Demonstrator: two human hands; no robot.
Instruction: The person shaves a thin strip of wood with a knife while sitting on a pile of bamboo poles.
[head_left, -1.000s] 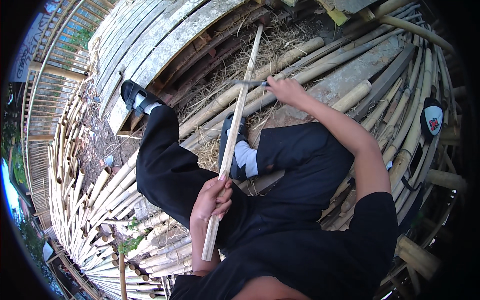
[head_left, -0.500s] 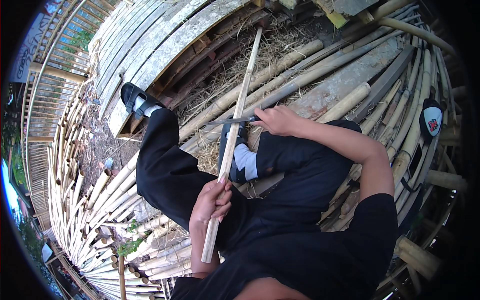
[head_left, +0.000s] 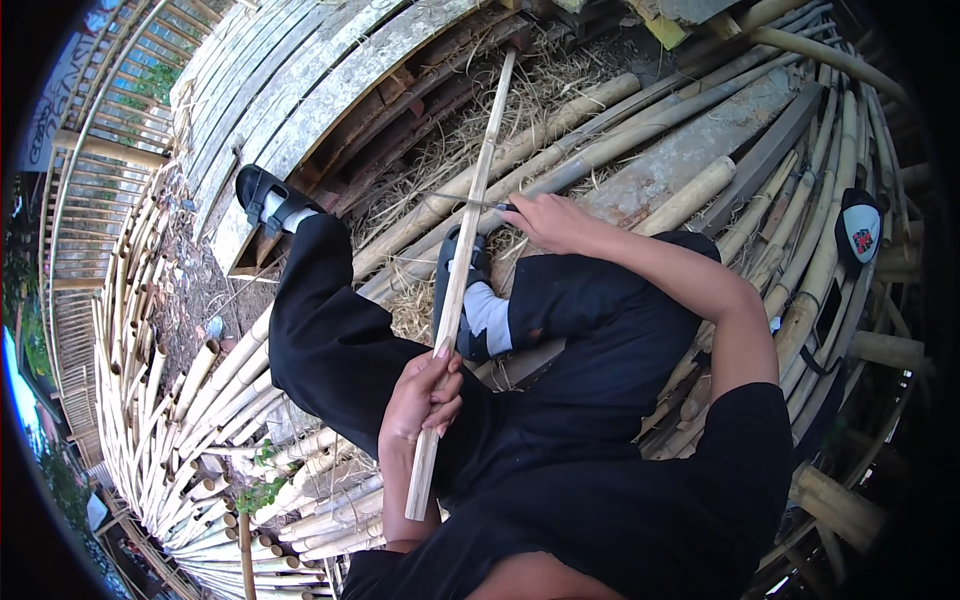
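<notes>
Head camera, looking down: from where I stand, the person sits with bent knees, and a long pale strip of wood (head_left: 462, 270) slants across the middle. The left hand (head_left: 422, 395) is closed around it near its lower end, thumb on top, with a short stub sticking out below the fist towards the person's black shirt (head_left: 620, 510). Beyond that fist the strip runs up past the right foot's grey sock (head_left: 488, 318) and dark sandal (head_left: 471, 346), and its far end reaches the shaded edge of a slatted platform (head_left: 290, 90). What that end rests against I cannot make out.

Further up the strip, to its right, the right hand (head_left: 545, 220) is clenched on the dark handle of a knife (head_left: 490, 205). Its thin blade lies crosswise over the strip and pokes out on the left side; I cannot tell how deep the edge sits.

Underneath, the ground is strewn with dry straw (head_left: 410, 318), and thick bamboo poles (head_left: 600, 150) run diagonally behind the right hand, beside a rough grey slab (head_left: 690, 145). The left foot, in a black sandal (head_left: 262, 195), is by the platform's corner. More cut bamboo (head_left: 225, 385) is piled to the left, with a small green plant (head_left: 262, 493) among it, and a bamboo fence (head_left: 105, 200) curves along the far left.
</notes>
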